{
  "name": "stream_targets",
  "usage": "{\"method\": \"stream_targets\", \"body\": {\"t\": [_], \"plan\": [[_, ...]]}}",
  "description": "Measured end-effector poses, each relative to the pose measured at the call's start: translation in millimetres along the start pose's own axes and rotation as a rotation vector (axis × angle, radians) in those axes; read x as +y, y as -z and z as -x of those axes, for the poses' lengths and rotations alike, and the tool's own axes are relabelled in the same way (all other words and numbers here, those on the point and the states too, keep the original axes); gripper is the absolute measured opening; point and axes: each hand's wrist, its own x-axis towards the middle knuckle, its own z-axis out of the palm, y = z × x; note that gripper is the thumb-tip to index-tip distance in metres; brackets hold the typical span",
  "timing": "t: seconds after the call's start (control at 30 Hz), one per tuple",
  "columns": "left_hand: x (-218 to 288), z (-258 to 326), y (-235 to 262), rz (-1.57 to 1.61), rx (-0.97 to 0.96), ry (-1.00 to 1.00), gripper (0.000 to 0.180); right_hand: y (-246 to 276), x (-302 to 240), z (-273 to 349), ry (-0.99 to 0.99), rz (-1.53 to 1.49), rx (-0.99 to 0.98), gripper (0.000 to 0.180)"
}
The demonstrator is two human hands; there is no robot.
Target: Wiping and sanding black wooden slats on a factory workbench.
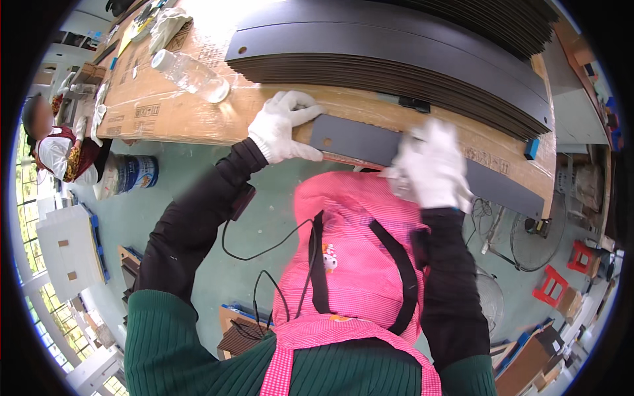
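A long, narrow grey panel (360,140) with a small hole near its left end lies along the near edge of the table. My left hand (281,127), in a white glove, grips that left end, fingers at the far edge and thumb at the near one. Over the panel's middle is my right hand (436,165), also white-gloved and smeared by motion. Its fingers cannot be made out. A pale crumpled patch shows beneath it, too blurred to name. Just beyond the panel stands a stack of similar dark grey panels (389,49).
A clear plastic bottle (191,76) lies left on the cardboard-covered table (155,122). A small blue block (531,149) sits by the stack's right end. Another person (63,145) is at the far left, near a bucket (135,173). Right are a fan (538,228) and red stools (550,286).
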Motion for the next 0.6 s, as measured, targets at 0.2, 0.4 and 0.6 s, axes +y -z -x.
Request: {"method": "stream_targets", "body": {"t": [0.2,0.4,0.6], "plan": [[-6.4,-9.1,-18.1,-0.052,0.105,-0.022,0.088,-49.3,-128.7,-12.5,0.361,-0.232,-0.002,0.021],[-4.2,-5.6,-10.3,-0.098,0.054,-0.050,0.093,-22.4,-75.4,7.9,0.749,-0.525,-0.285,0.016],[1.9,-3.2,0.2,-0.077,0.075,-0.057,0.100,11.6,29.4,-3.2,-0.009,-0.094,0.060,0.023]]}}
